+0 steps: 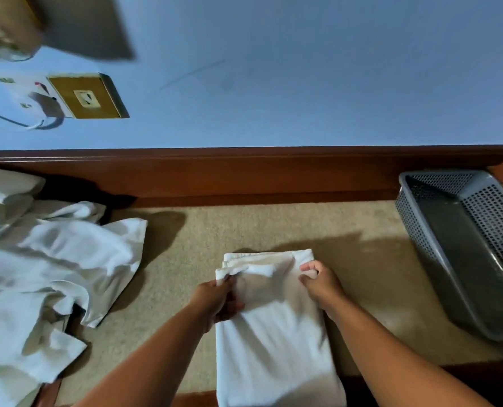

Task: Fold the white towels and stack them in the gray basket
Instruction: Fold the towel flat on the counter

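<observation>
Left grip (218,298) pinches the left edge of the folded white towel (273,333); right grip (322,284) curls over its right edge. The towel lies on beige carpet (185,274), between loose white towels (53,259) and the gray basket (491,218).

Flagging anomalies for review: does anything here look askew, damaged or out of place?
Minor only: layers of the folded towel sit stepped, not flush, at its far-left corner by the left hand. A dark streak marks the blue wall.
</observation>
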`<state>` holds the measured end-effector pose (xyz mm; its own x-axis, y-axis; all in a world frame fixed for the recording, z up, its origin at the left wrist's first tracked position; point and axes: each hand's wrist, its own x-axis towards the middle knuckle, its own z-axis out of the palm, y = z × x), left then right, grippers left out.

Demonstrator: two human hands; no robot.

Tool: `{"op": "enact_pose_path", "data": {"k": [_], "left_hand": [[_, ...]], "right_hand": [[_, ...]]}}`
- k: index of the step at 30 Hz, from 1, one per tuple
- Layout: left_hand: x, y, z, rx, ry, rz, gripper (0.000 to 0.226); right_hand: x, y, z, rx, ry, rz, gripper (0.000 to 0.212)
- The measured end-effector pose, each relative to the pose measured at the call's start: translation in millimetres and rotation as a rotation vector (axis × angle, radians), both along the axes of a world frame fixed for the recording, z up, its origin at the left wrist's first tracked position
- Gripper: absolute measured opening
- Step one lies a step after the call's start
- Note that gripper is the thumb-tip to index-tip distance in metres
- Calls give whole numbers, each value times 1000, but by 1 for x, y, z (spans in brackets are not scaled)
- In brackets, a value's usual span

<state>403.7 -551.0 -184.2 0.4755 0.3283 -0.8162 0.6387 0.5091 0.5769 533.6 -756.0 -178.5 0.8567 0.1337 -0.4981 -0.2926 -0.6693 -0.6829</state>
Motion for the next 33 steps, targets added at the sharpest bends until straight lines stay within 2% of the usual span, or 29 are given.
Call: {"op": "enact_pose_path", "data": {"k": [3,7,10,12,15,16,18,20,21,22,23,25,29,33], "left_hand": [[20,12,-11,59,65,-20,34],[42,36,-32,410,124,-250,45],[51,50,-47,565,148,-377,39],[54,52,-56,596,145,-383,31],[55,45,-57,655,152,-325,35],[57,42,-56,658,166,-318,38],[59,38,-52,659,200,-359,51],[57,39,-53,601,224,-425,69],[56,40,-53,522,200,-419,76],[53,42,-54,405,153,-362,80],[49,44,-55,297,93,-280,77],[44,46,-46,188,-4,-182,60],[42,52,7,207,-259,-134,39],[32,69,101,409,-593,-182,31]], "right_hand": [[16,6,-22,-64,37,30,14],[30,13,-42,-124,41,19,14],[39,20,-52,-176,35,-66,14],[41,26,-60,-214,-8,-101,12],[35,31,-68,-289,-95,-142,14],[33,32,-67,-327,-106,-159,21],[28,31,-70,-318,-78,-198,51],[27,28,-73,-223,11,-172,85],[28,27,-73,-160,66,-165,93],[29,26,-68,-105,123,-173,88],[30,25,-63,-46,161,-188,72],[33,24,-50,45,212,-216,41],[42,30,6,243,134,-205,32],[45,32,85,467,-158,-136,24]]}}
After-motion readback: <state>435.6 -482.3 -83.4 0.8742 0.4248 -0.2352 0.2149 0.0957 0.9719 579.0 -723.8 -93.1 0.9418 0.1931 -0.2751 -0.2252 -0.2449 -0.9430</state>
